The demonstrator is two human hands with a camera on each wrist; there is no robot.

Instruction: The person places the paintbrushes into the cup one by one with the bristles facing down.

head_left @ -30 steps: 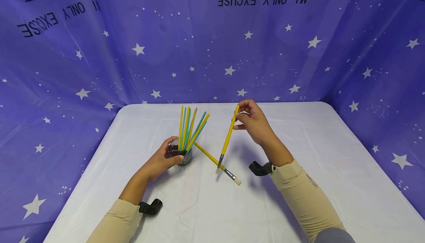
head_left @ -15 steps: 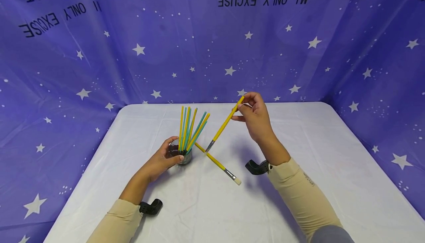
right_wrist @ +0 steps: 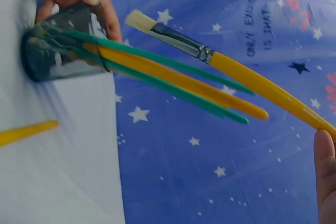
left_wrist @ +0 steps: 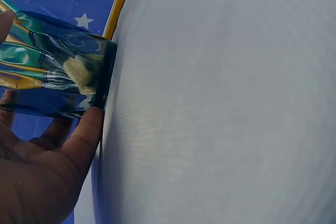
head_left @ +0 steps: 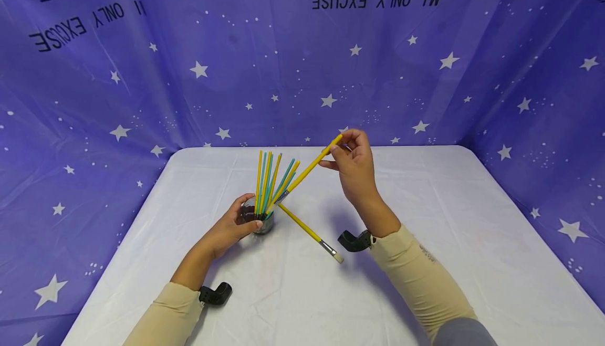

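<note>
My left hand [head_left: 231, 229] grips a dark clear glass [left_wrist: 79, 85] standing on the table. Several yellow and green paintbrushes [head_left: 266, 183] stand in it, bristles down, as the left wrist view shows through the wall. My right hand [head_left: 355, 165] pinches a yellow paintbrush [right_wrist: 252, 80] near the end of its handle. That brush slants down to the left, its pale flat bristles [right_wrist: 139, 20] close by the glass and overlapping the standing brushes in the head view. Another yellow paintbrush [head_left: 307, 229] lies on the table just right of the glass, bristles toward the front right.
A white cloth covers the table [head_left: 293, 299]. Behind and at both sides hangs a purple curtain [head_left: 302, 62] with white stars and lettering. Black wrist-worn devices [head_left: 216, 294] sit at both cuffs.
My right hand has risen and moved left, tilting the held paintbrush so its bristles swing over to the glass. The left hand, the glass and the lying brush stay in place.
</note>
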